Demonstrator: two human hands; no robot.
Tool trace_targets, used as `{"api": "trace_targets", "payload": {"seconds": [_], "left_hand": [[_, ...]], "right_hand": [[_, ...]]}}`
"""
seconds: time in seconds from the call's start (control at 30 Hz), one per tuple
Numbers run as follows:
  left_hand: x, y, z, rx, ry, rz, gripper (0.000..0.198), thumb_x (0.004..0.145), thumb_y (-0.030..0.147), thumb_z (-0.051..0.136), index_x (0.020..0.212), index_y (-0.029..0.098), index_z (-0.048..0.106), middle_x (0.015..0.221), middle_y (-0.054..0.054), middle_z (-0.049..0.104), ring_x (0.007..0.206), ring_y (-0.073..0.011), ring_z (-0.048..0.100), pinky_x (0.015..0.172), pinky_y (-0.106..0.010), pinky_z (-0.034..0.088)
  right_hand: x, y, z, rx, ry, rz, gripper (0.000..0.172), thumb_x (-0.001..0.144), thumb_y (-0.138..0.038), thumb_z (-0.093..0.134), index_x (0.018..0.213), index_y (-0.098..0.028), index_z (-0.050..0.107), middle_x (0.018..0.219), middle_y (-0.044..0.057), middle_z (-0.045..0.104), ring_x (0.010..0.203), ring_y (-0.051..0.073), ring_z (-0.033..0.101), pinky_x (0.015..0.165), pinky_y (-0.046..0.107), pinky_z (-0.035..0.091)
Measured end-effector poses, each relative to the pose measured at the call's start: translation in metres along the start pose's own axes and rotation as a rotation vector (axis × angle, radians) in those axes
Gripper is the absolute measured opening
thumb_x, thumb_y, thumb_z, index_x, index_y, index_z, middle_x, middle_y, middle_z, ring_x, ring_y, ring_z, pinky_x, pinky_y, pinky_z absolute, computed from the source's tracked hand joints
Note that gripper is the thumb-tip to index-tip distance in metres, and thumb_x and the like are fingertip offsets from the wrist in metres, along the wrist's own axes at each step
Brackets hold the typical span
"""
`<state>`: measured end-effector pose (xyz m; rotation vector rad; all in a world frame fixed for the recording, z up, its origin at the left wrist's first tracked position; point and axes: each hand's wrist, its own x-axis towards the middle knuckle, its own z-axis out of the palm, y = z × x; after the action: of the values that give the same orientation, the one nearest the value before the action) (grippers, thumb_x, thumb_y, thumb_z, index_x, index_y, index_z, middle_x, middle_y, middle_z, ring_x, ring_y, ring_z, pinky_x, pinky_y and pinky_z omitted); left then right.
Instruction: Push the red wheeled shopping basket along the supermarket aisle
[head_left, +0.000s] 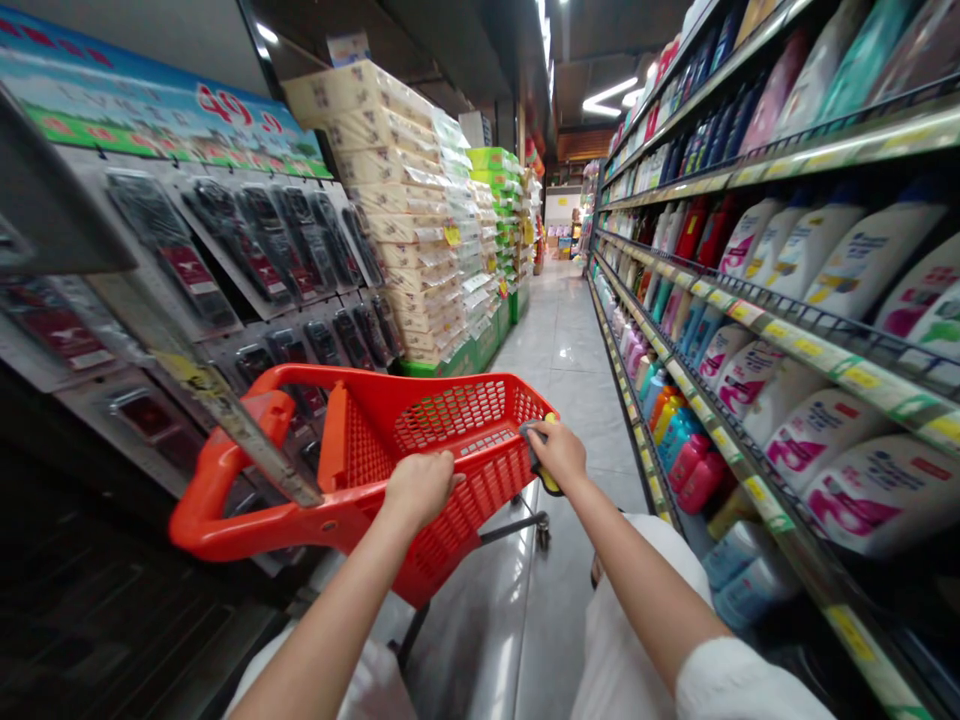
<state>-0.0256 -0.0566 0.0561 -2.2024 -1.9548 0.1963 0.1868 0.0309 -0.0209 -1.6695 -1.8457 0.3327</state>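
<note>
A red plastic shopping cart [442, 510] stands turned sideways in front of me, its handle to the left and its basket to the right. My left hand [424, 487] is closed over the near rim of the basket. At the basket's right end, my right hand [556, 455] is closed around a black-and-yellow item [550, 481] with a grey part. It lies against the cart's corner, and its kind is mostly hidden by my fingers. Through the side holes, the visible part of the basket shows no goods.
Shelves of shampoo bottles [840, 440] line the right side. Packaged goods on hooks [300, 235] hang at left, beside tall stacks of packs [397, 200]. A worn metal bar [240, 420] crosses the cart handle. The tiled aisle floor [559, 330] runs ahead.
</note>
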Motion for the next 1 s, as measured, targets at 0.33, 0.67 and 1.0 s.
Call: {"api": "trace_targets", "payload": {"seconds": [0.33, 0.67, 1.0], "left_hand": [[0.003, 0.003, -0.002, -0.019, -0.012, -0.042, 0.034, 0.092, 0.037, 0.041, 0.098, 0.01, 0.062, 0.09, -0.02, 0.07, 0.089, -0.0317, 0.068, 0.073, -0.039, 0.05], [-0.006, 0.003, 0.003, -0.018, -0.01, -0.045, 0.034, 0.092, 0.036, 0.04, 0.097, 0.01, 0.061, 0.087, -0.02, 0.07, 0.087, -0.0331, 0.068, 0.071, -0.04, 0.05], [-0.004, -0.001, 0.002, -0.01, 0.011, -0.046, 0.036, 0.092, 0.035, 0.037, 0.098, 0.01, 0.061, 0.087, -0.02, 0.07, 0.086, -0.0337, 0.068, 0.07, -0.041, 0.05]], "right_hand": [[-0.022, -0.04, 0.018, 0.017, 0.001, -0.098, 0.031, 0.091, -0.047, 0.047, 0.107, -0.031, 0.069, 0.109, 0.003, 0.061, 0.094, 0.016, 0.06, 0.073, 0.024, 0.043], [-0.005, -0.015, -0.001, -0.075, 0.001, 0.026, 0.03, 0.092, -0.044, 0.046, 0.104, -0.029, 0.069, 0.104, 0.004, 0.064, 0.092, 0.017, 0.06, 0.072, 0.025, 0.042], [-0.046, -0.076, 0.023, -0.035, -0.013, -0.234, 0.033, 0.093, -0.05, 0.042, 0.102, -0.032, 0.068, 0.103, 0.004, 0.058, 0.092, 0.017, 0.058, 0.075, 0.025, 0.042]]}}
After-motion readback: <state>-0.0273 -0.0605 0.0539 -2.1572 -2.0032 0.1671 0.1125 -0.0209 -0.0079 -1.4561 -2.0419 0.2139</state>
